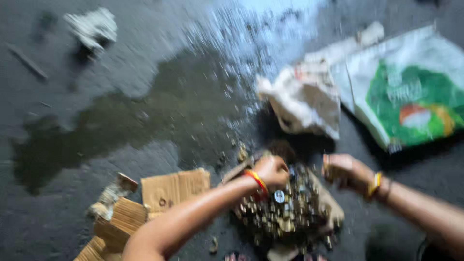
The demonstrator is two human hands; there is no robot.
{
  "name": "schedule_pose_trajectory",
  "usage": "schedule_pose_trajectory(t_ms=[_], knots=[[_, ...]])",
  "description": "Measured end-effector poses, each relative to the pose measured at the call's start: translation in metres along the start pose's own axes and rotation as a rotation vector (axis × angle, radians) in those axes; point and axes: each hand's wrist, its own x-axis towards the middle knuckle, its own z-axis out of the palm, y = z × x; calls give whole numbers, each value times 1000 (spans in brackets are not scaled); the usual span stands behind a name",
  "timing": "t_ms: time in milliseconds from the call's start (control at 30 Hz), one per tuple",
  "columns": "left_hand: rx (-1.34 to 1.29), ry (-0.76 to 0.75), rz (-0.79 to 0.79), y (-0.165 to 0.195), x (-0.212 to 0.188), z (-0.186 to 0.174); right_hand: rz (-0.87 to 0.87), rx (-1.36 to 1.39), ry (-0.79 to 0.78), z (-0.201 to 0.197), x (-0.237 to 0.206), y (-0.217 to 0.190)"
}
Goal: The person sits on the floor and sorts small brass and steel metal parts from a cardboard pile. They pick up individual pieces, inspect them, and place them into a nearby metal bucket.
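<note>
Small brass-coloured metal parts heaped on dark concrete floor

Small brass-coloured metal parts (285,215), a loose heap of short cylindrical pieces, lay on a scrap of brown sacking (331,205) spread on the dark grey concrete floor (145,58), low and right of centre in the blurred head view. The left hand (271,170), with a red and yellow bangle (256,181) at its wrist, sat curled over the near-left edge of the heap; its grip looked pressed together, but the blur hid whether it pinched anything. The right hand (344,171), wearing a yellow bangle (375,184), hovered at the heap's far-right edge with fingers bent inward; whether that grip was closed on a part could not be told.

Beyond the hands lay a crumpled white cloth sack (304,99), and beside it a flat white woven bag with a green and orange print (411,92). Torn pieces of brown corrugated cardboard (159,195) sat left of the left forearm. A dark wet patch (159,111) spread across the floor behind the heap, and a crumpled pale scrap (93,26) lay far off at the upper left.

The likeliest trouble, judging from the layout, was scatter: the pieces were small, round and unbound, so a quick sweep of either hand could roll them off the sacking onto the rough floor or toward the wet patch. Sharp edges among the parts might also nick bare fingers.
</note>
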Motion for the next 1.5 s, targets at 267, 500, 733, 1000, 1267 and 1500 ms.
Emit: schedule_pose_trajectory(t_ms=[267, 500, 733, 1000, 1267, 1500], knots=[[-86, 254, 296, 102, -18, 123, -380, 604, 113, 47, -48, 105], [124, 393, 744, 159, -39, 195, -1076, 491, 424, 10, -148, 106], [144, 602, 62, -12, -59, 117, -1019, -516, 776, -8, -233, 145], [447, 562, 49, -87, -35, 76, -927, -893, 870, 0, -218, 129], [692, 500, 52, -87, -26, 89, -1213, -952, 796, 68, -155, 108], [624, 471, 1, -100, -20, 62, -1224, -958, 662, 93, -124, 104]])
